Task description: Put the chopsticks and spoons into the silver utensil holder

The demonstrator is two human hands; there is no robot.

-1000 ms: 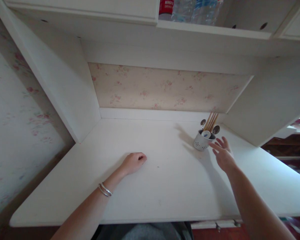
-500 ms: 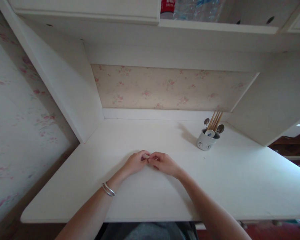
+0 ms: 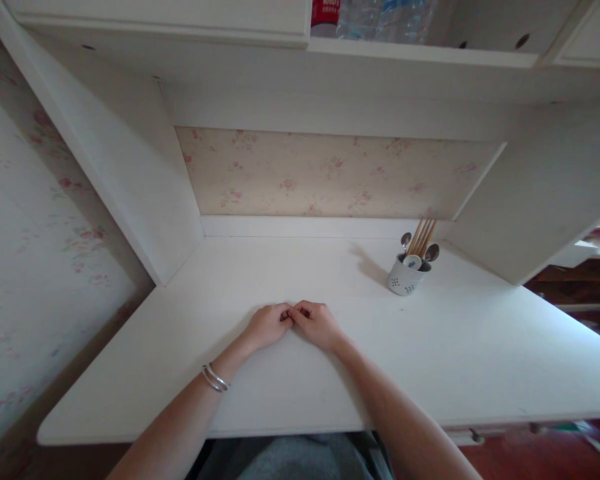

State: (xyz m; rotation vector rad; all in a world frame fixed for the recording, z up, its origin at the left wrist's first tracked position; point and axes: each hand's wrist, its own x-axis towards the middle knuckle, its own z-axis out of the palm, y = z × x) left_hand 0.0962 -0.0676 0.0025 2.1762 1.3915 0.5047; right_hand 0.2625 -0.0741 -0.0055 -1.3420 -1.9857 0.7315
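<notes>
We see left hand point(image 3: 267, 327) and right hand point(image 3: 319, 324) curled narrow, touching; any contents unclear to us. Utensil cup point(image 3: 401, 280) stands right of both, farther back

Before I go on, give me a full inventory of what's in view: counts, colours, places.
Desk: one, white, under both hands
Perforated holder: one, pale grey, right rear of desk
Wooden sticks: several, light brown, in holder
Spoons: two visible, silver, in holder
Round-ended piece: one, white with blue mark, in holder
Cabinet: one, white, overhead
Bottles: count unclear, clear, one red-labelled, in cabinet
Wallpaper: floral, cream and pink, behind desk and at left
Shelving: dark brown, far right, blurred
Floor: red, below desk
Bangles: apparently two, silver, left wrist
Clothing: grey, bottom centre
Left hand, right hand: one each, bare, meeting at fingertips mid-desk
</notes>
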